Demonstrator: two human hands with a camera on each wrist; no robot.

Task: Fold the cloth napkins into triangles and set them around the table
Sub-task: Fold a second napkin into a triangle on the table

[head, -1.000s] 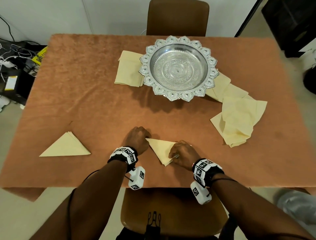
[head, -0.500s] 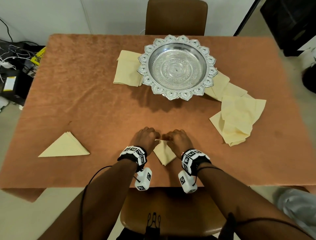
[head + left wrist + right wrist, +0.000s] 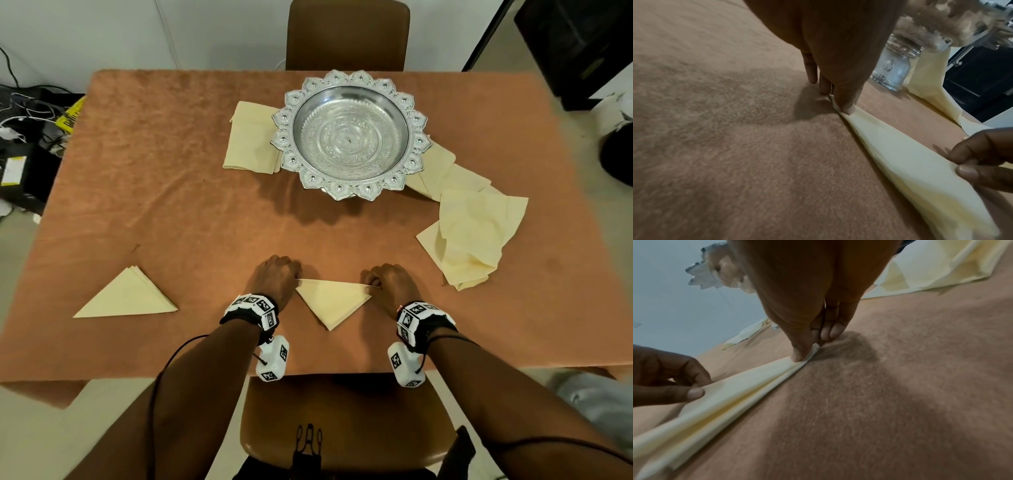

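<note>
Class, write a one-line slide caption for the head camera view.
Both hands, left hand and right hand, pinch the folded napkin's corners.

The table, under a rust-brown cloth, carries a silver bowl at its far middle, with one flat cream napkin tucked under the bowl's left rim and a loose heap of napkins trailing from under its right rim toward the right edge. Near the front edge lie two folded triangles: one at the left, apart, and one at the middle, pinched at its two far corners.
</note>
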